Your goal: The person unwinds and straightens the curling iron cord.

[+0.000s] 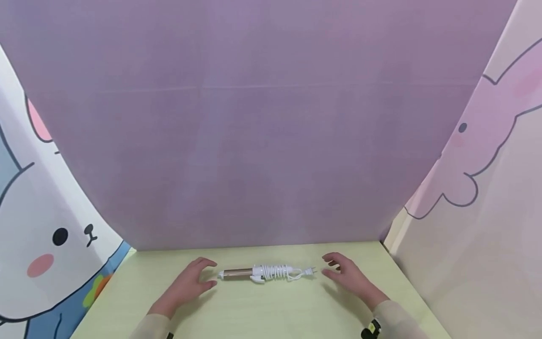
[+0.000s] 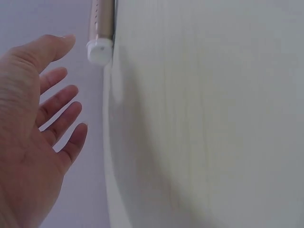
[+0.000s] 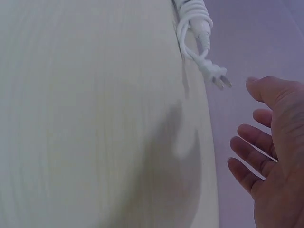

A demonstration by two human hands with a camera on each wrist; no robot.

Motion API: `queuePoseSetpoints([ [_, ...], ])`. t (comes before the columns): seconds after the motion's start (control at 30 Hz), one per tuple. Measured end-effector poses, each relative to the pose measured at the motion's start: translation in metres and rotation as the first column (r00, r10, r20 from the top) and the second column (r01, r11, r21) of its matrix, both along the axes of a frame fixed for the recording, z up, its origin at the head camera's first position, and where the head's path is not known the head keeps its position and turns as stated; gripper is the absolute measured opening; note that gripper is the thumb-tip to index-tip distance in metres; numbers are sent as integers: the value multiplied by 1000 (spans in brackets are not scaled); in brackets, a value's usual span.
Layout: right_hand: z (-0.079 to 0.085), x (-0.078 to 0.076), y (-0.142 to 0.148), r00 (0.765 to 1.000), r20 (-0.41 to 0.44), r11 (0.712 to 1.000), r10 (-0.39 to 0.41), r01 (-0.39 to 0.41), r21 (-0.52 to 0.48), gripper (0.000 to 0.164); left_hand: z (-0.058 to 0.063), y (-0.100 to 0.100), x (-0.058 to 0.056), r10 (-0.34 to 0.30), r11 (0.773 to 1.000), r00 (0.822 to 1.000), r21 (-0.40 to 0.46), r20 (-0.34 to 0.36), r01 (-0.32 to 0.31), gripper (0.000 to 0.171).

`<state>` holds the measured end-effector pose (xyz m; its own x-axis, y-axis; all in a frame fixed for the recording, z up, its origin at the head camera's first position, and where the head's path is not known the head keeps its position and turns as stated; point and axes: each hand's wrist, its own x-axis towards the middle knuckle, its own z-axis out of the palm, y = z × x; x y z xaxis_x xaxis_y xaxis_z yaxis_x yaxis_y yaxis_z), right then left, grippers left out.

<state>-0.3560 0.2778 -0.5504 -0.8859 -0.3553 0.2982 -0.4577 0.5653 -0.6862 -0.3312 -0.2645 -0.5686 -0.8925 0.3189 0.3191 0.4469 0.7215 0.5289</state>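
A curling iron (image 1: 238, 273) with a rose-gold barrel and white handle lies across the table, its white cord (image 1: 275, 271) wound around the handle. The two-pin plug (image 1: 310, 271) points right. My left hand (image 1: 191, 281) hovers by the barrel's white tip, fingers spread and holding nothing. In the left wrist view, that white tip (image 2: 99, 52) shows just beyond the thumb. On the other side, my right hand (image 1: 348, 274) is held near the plug, fingers relaxed and apart from it. The right wrist view has the plug's metal prongs (image 3: 222, 82) close to the thumb.
The pale yellow table (image 1: 254, 310) meets a purple backdrop (image 1: 271, 141) behind the curling iron. Panels with cartoon animals stand at the left (image 1: 55, 202) and right (image 1: 487, 197). Both hands cast shadows on the tabletop.
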Motion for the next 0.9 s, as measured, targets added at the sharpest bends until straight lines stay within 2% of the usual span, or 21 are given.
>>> queuePoseSetpoints([
  [0.17,-7,-1,-9,1000,1,1000,16,-16,13,42,-5,14,-6,-25,1000,1000,13,3,25,51],
  [0.43,-11,-3,-23,999,-22,999,42,-42,-8,40,-8,31,-15,-56,994,997,98,58,50,50],
  [0.77,-13,-4,-34,997,52,999,51,-50,-20,39,-11,45,-20,-106,986,992,137,75,95,48],
  [0.9,-15,-5,-38,994,88,998,62,-59,-35,39,-10,49,-21,-119,986,986,134,114,104,47],
])
